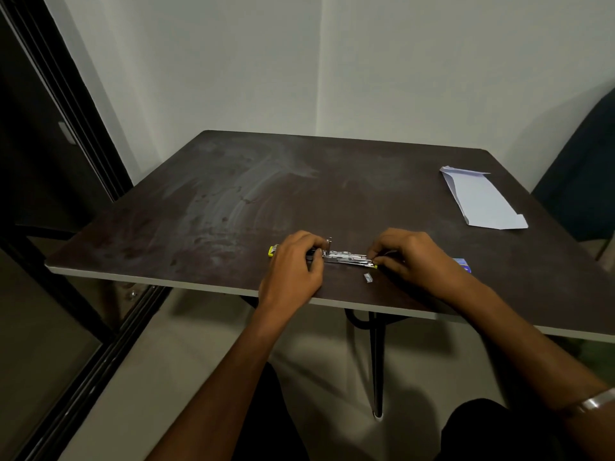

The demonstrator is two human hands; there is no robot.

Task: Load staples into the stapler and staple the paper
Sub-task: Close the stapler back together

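A stapler (346, 256) with yellow end pieces lies flat and swung open near the table's front edge, its metal staple channel facing up. My left hand (294, 269) covers and grips its left half. My right hand (407, 257) pinches at the channel's right end; whether it holds staples is hidden by the fingers. A small silvery strip of staples (368, 278) lies loose just in front of the stapler. The white folded paper (482, 199) rests far off at the table's right.
The dark brown table (233, 201) is smeared with pale streaks. A small blue staple box (463, 263) peeks out behind my right wrist. A dark chair (585, 168) stands at the right edge, and a black door frame runs along the left.
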